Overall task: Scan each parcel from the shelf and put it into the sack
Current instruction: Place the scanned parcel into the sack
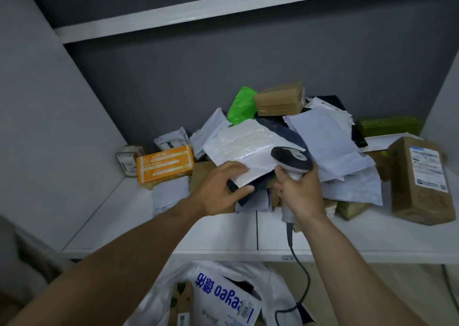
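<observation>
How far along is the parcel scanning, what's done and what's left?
Done: a few parcels lie in the white sack. In hand: the left hand grips a white mailer while the right hand holds the scanner at it. Left: most of the job; a large pile, including the orange box and brown box, sits on the shelf.

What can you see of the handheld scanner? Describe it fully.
The scanner has a black, grey-topped plastic head and a pale grip, with a dark cable trailing from its base down toward the sack. The right hand wraps the grip, holding it upright above the shelf, head by the white mailer.
</observation>
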